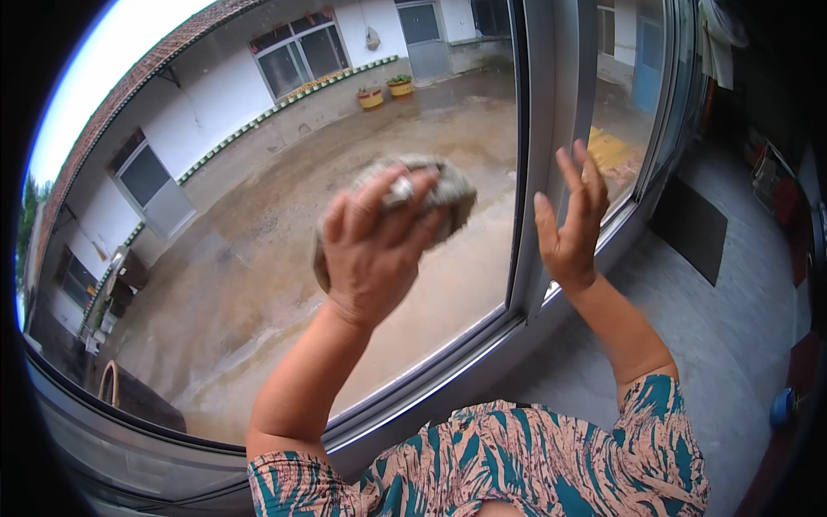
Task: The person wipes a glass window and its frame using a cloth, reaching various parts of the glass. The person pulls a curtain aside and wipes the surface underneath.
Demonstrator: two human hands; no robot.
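Left hand: the left hand (372, 250) is raised, its fingers curled and closed around a crumpled grey cloth wad (431, 194), pressed against the large clear glass window pane (258, 258).
Cloth: bunched up, it bulges out above and to the right of the gripping fingers; the knuckles cover its lower left part.
Right hand: the right hand (570, 226) is lifted, open and holding nothing, fingers spread wide and pointing upward, palm turned toward the cloth.
Frame: the grey metal window upright (541, 172) runs just behind the open hand, between it and the gripped cloth; whether the fingers touch it cannot be told.
Beyond the glass: behind the grip lies a wet concrete courtyard (284, 224).
Below the grip: both forearms end in sleeves of a teal and pink patterned garment (517, 465).
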